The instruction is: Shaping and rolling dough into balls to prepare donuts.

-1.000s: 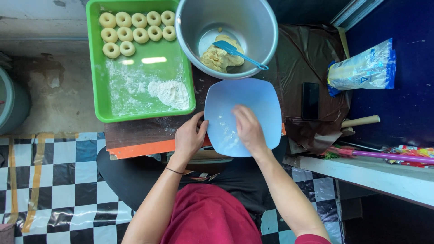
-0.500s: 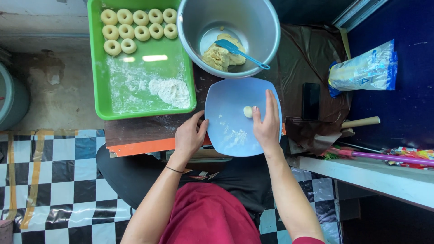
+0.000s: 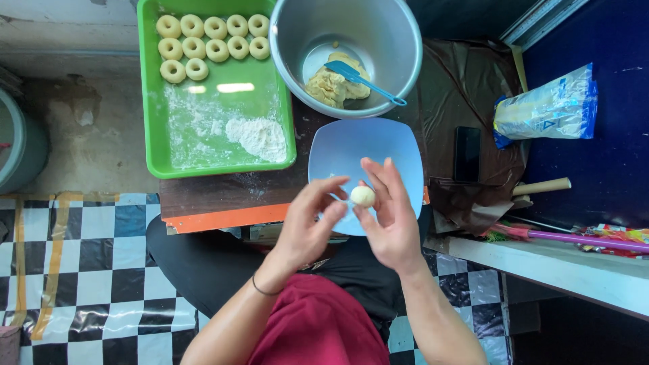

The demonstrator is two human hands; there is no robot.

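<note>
Overhead view of a seated person at a low work surface. The right hand is mostly open, palm turned inward, its fingers spread and pointing up-frame; a small dough ball rests against its fingertips. The left hand is half curled, and its thumb and forefinger close lightly on the ball from the other side — so both hands touch it, neither in a full grasp. The ball is pale, smooth and nearly round, showing no clear long axis; it is held above the near half of a square light-blue plate, which carries a faint dusting of flour.

Behind the plate stands a metal bowl holding a lump of dough and a blue spatula, whose long axis runs diagonally, blade to the upper left and handle toward the bowl's lower-right rim. To the left, a green tray holds ring-shaped dough pieces in rows along its far end and a flour pile near its right-hand near corner.

At far right, a clear plastic bag with blue ends and pale contents lies on a dark blue surface, its length running roughly left to right — print too small to make out. A dark phone lies just beside the plate.
</note>
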